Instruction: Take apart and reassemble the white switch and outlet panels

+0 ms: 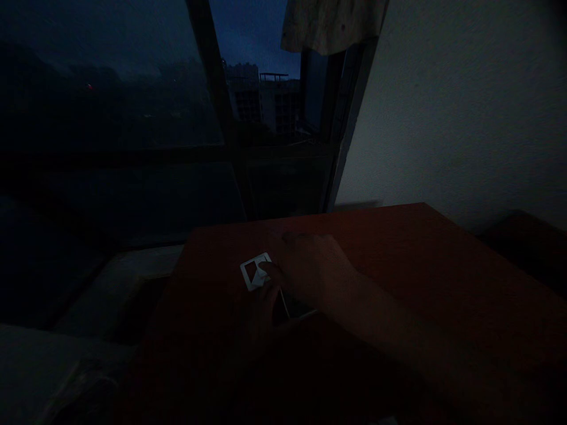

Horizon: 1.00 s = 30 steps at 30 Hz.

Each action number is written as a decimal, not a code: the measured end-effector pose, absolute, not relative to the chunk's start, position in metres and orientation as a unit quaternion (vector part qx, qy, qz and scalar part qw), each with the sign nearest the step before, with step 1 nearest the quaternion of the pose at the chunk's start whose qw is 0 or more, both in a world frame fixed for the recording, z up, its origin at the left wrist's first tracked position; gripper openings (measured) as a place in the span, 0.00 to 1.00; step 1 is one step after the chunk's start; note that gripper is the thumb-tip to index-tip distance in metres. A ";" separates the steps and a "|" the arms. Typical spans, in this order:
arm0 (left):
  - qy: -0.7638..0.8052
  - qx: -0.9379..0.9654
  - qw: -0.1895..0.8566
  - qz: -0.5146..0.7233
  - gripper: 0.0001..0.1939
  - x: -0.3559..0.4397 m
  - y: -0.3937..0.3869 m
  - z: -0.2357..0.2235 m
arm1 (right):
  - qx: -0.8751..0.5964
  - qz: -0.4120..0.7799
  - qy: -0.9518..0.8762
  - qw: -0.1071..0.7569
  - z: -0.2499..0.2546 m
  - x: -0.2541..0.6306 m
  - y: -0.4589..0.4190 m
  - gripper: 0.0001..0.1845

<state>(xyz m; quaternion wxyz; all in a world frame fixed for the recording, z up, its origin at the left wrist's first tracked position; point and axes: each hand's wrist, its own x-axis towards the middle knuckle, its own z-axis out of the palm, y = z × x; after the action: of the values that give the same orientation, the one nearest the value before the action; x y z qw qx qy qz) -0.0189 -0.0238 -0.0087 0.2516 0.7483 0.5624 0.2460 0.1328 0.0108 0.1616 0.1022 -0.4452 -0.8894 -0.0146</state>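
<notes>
A small white square frame (pixel 245 276) with a dark opening lies on the reddish-brown table (pixel 390 248). A pale triangular piece, like a folded flap, crosses its right part. My right hand (pixel 316 265) reaches in from the right, fingers bent, its thumb pressed on this pale piece. Very dim, my left hand (pixel 259 316) comes from below, with fingertips close to the frame's lower right corner; its grip is lost in the dark. Under my right hand lies a dark flat thing with a thin white edge (pixel 308 314), mostly hidden.
Behind the table stands a dark-framed window (pixel 239 177), with buildings (pixel 279 100) outside. A stained cloth (pixel 332 26) hangs at its top. The pale wall (pixel 452 118) rises on the right, a dark piece of furniture (pixel 522 242) beside it. The room is very dark.
</notes>
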 end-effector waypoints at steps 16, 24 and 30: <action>0.517 0.776 0.270 0.238 0.41 -0.024 -0.019 -0.013 | -0.473 -0.006 -0.875 0.107 0.161 0.145 0.012 0.16; 0.509 0.787 0.249 0.243 0.42 -0.024 -0.019 -0.015 | -0.278 0.070 -0.946 0.151 0.162 0.167 0.017 0.14; 0.499 0.795 0.243 0.242 0.43 -0.027 -0.018 -0.023 | -0.330 0.046 -0.933 0.133 0.165 0.170 0.011 0.18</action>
<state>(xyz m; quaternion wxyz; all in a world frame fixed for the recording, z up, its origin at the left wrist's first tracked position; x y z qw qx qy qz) -0.0275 -0.0179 -0.0233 0.2433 0.7954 0.4994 0.2424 0.1703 0.0108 0.1653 0.1328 -0.3303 -0.9334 0.0457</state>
